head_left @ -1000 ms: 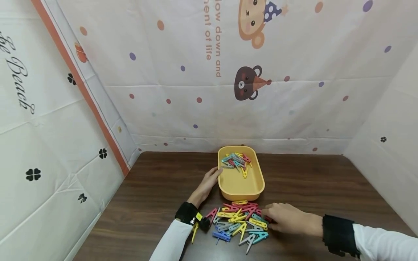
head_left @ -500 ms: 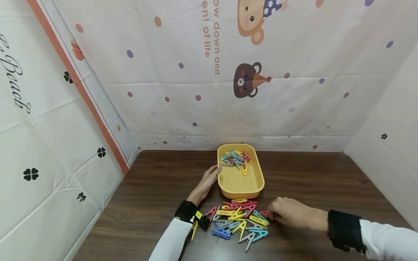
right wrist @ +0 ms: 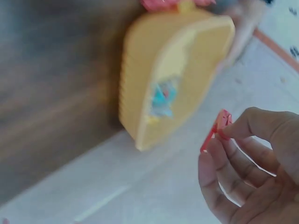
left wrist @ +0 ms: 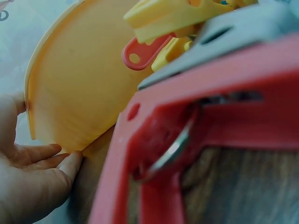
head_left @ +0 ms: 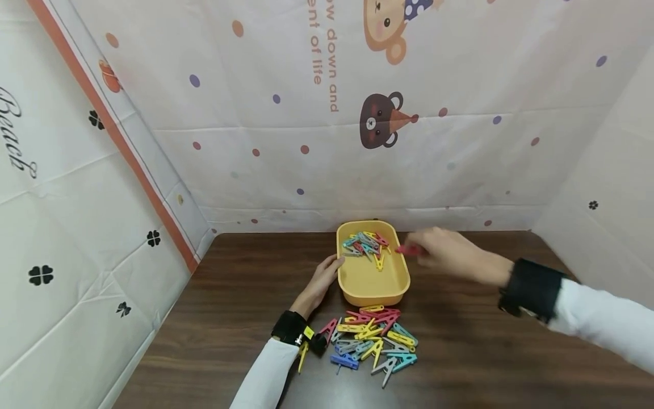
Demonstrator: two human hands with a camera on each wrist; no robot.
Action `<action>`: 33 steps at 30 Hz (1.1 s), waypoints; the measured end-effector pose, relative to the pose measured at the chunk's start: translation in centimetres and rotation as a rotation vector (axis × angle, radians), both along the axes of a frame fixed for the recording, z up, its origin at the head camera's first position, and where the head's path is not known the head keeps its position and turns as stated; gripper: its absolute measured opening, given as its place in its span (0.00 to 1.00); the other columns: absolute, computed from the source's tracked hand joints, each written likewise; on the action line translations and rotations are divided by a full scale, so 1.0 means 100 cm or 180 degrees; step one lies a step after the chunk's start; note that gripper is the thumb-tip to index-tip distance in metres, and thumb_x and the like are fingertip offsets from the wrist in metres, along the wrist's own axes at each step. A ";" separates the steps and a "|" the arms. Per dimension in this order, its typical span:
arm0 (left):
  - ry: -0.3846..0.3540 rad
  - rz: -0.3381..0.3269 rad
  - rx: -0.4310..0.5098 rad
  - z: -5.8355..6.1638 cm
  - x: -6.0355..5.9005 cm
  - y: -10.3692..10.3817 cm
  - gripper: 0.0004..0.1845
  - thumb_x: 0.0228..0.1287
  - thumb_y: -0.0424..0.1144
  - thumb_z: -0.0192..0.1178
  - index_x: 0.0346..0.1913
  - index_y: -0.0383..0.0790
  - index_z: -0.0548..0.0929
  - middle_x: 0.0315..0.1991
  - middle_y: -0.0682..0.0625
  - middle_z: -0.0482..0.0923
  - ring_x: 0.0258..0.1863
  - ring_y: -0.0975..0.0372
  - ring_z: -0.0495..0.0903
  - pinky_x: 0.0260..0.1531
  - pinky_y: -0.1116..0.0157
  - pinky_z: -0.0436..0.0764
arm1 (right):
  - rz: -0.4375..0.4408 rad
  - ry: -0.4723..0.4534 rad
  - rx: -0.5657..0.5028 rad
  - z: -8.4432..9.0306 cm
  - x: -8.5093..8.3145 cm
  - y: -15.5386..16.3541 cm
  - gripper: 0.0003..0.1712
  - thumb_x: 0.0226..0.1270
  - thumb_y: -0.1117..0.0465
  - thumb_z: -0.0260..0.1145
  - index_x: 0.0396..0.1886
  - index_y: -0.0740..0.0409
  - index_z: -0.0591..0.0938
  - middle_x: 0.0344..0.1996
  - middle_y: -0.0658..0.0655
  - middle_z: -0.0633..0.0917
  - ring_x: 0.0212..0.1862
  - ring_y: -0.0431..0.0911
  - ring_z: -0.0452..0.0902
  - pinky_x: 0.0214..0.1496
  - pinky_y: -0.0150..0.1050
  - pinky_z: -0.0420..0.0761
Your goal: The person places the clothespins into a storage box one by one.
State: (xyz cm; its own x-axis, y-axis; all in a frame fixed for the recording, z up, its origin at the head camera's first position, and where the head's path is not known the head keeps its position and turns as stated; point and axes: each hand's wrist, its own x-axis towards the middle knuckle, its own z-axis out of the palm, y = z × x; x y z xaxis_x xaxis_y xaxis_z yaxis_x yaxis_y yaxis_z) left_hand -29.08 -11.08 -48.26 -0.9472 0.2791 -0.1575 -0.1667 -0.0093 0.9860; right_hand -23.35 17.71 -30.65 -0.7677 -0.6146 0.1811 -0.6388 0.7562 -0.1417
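Pile of pegs: a heap of clothes pegs [head_left: 373, 341] in red, yellow, blue, teal and grey lies on the dark wooden table [head_left: 230, 318], closest to you and just in front of the tray.
Your left hand: your left hand [head_left: 322, 278] rests on the table with its fingers out straight. Its fingertips [left wrist: 70, 163] touch the left wall of the yellow tray [head_left: 375, 295]. It holds nothing.
Yellow tray: it sits past the pile, and a small bunch of pegs [head_left: 367, 245] lies at its far end.
Your right hand: your right hand [head_left: 441, 253] is up over the tray's far right rim. Your thumb and fingers pinch one red peg [head_left: 407, 249] by its end.
Far back: a cloth wall [head_left: 357, 113] with bears and dots.
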 end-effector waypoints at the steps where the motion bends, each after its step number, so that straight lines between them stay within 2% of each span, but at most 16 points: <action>1: 0.0003 0.0004 0.0002 0.000 -0.001 0.000 0.33 0.81 0.52 0.48 0.79 0.36 0.60 0.76 0.37 0.63 0.78 0.48 0.62 0.77 0.48 0.61 | -0.0014 0.0032 -0.0046 0.004 -0.012 -0.008 0.11 0.58 0.70 0.76 0.40 0.57 0.86 0.27 0.49 0.82 0.28 0.39 0.72 0.31 0.34 0.77; 4: -0.0025 0.0000 0.0012 -0.002 -0.001 0.000 0.34 0.81 0.52 0.48 0.79 0.36 0.59 0.77 0.37 0.63 0.78 0.48 0.62 0.77 0.49 0.62 | -0.0118 0.0007 -0.0129 0.013 -0.050 -0.035 0.08 0.61 0.69 0.73 0.41 0.61 0.86 0.28 0.55 0.85 0.29 0.44 0.76 0.32 0.39 0.80; 8: -0.0035 -0.0033 0.0013 -0.005 -0.001 0.002 0.34 0.82 0.52 0.47 0.79 0.35 0.58 0.77 0.36 0.61 0.78 0.47 0.62 0.77 0.48 0.62 | -0.0420 -0.0329 -0.0181 0.009 -0.099 -0.068 0.06 0.65 0.66 0.71 0.40 0.63 0.88 0.34 0.60 0.89 0.33 0.49 0.81 0.39 0.44 0.84; 10: -0.0021 -0.0050 0.0021 -0.006 -0.001 0.004 0.34 0.82 0.52 0.47 0.79 0.35 0.58 0.77 0.36 0.61 0.78 0.47 0.62 0.76 0.48 0.62 | -0.0563 -0.0460 -0.0193 -0.003 -0.119 -0.080 0.04 0.65 0.65 0.70 0.34 0.62 0.89 0.31 0.58 0.88 0.32 0.48 0.79 0.39 0.42 0.83; 11: -0.0008 -0.0066 0.0029 -0.006 -0.001 0.005 0.34 0.82 0.51 0.47 0.79 0.34 0.58 0.78 0.36 0.60 0.78 0.46 0.62 0.76 0.48 0.62 | -0.0632 -0.0545 -0.0175 -0.012 -0.128 -0.084 0.06 0.65 0.65 0.69 0.29 0.61 0.87 0.27 0.56 0.86 0.29 0.47 0.76 0.37 0.40 0.80; 14: 0.0024 -0.0114 0.0054 -0.007 -0.002 0.008 0.34 0.82 0.51 0.47 0.79 0.34 0.58 0.77 0.36 0.61 0.77 0.46 0.63 0.76 0.48 0.63 | -0.0856 -0.0911 -0.0203 -0.041 -0.144 -0.092 0.18 0.63 0.67 0.66 0.14 0.57 0.75 0.14 0.50 0.71 0.21 0.43 0.62 0.28 0.36 0.68; 17: 0.0008 -0.0105 0.0054 -0.007 -0.002 0.010 0.34 0.82 0.51 0.47 0.79 0.34 0.59 0.77 0.36 0.62 0.77 0.46 0.63 0.76 0.48 0.63 | -0.1069 -0.1323 -0.0232 -0.070 -0.151 -0.095 0.26 0.64 0.70 0.60 0.09 0.51 0.62 0.11 0.47 0.57 0.17 0.41 0.49 0.24 0.35 0.57; 20: -0.0022 -0.0054 0.0020 -0.006 -0.001 0.009 0.34 0.81 0.52 0.48 0.79 0.34 0.59 0.76 0.36 0.62 0.77 0.47 0.64 0.76 0.48 0.63 | -0.1263 -0.1556 -0.0201 -0.088 -0.153 -0.098 0.28 0.65 0.71 0.57 0.08 0.51 0.59 0.11 0.47 0.54 0.16 0.40 0.46 0.24 0.35 0.55; 22: -0.0012 -0.0042 -0.0002 -0.005 -0.001 0.008 0.35 0.81 0.53 0.48 0.79 0.33 0.59 0.76 0.36 0.62 0.77 0.46 0.64 0.76 0.48 0.63 | -0.1349 -0.1614 -0.0132 -0.095 -0.155 -0.099 0.27 0.65 0.70 0.57 0.09 0.51 0.59 0.11 0.47 0.55 0.17 0.40 0.47 0.25 0.35 0.55; 25: -0.0019 -0.0054 -0.0002 -0.003 -0.001 0.007 0.35 0.81 0.53 0.48 0.79 0.34 0.58 0.77 0.36 0.62 0.77 0.46 0.63 0.76 0.48 0.63 | -0.1290 -0.1634 -0.0085 -0.095 -0.156 -0.097 0.25 0.62 0.70 0.55 0.07 0.52 0.61 0.10 0.47 0.56 0.16 0.40 0.48 0.24 0.35 0.56; 27: -0.0002 -0.0054 -0.0003 -0.002 -0.001 0.006 0.34 0.82 0.52 0.48 0.79 0.34 0.58 0.77 0.36 0.62 0.77 0.46 0.63 0.76 0.48 0.63 | -0.1221 -0.1619 -0.0062 -0.089 -0.156 -0.097 0.26 0.64 0.69 0.56 0.08 0.52 0.61 0.10 0.47 0.58 0.15 0.40 0.50 0.24 0.35 0.57; 28: -0.0006 -0.0048 -0.0008 -0.001 -0.002 0.005 0.34 0.82 0.51 0.48 0.79 0.34 0.59 0.77 0.36 0.62 0.77 0.46 0.64 0.76 0.49 0.63 | -0.1124 -0.1580 -0.0118 -0.092 -0.164 -0.093 0.26 0.65 0.68 0.56 0.08 0.51 0.62 0.10 0.46 0.59 0.15 0.40 0.51 0.23 0.35 0.58; 30: 0.0008 -0.0034 -0.0019 -0.001 -0.003 0.002 0.33 0.82 0.51 0.48 0.79 0.34 0.59 0.76 0.36 0.63 0.76 0.46 0.64 0.76 0.49 0.64 | -0.1045 -0.1586 -0.0091 -0.070 -0.160 -0.096 0.25 0.69 0.67 0.58 0.11 0.54 0.66 0.12 0.49 0.63 0.16 0.41 0.55 0.24 0.36 0.60; 33: 0.0026 -0.0016 -0.0019 0.000 -0.006 -0.001 0.33 0.82 0.51 0.48 0.79 0.34 0.59 0.76 0.36 0.62 0.76 0.46 0.65 0.76 0.49 0.64 | -0.0720 -0.1229 0.0039 -0.025 -0.141 -0.097 0.16 0.71 0.64 0.61 0.20 0.60 0.78 0.18 0.52 0.74 0.21 0.43 0.65 0.26 0.36 0.68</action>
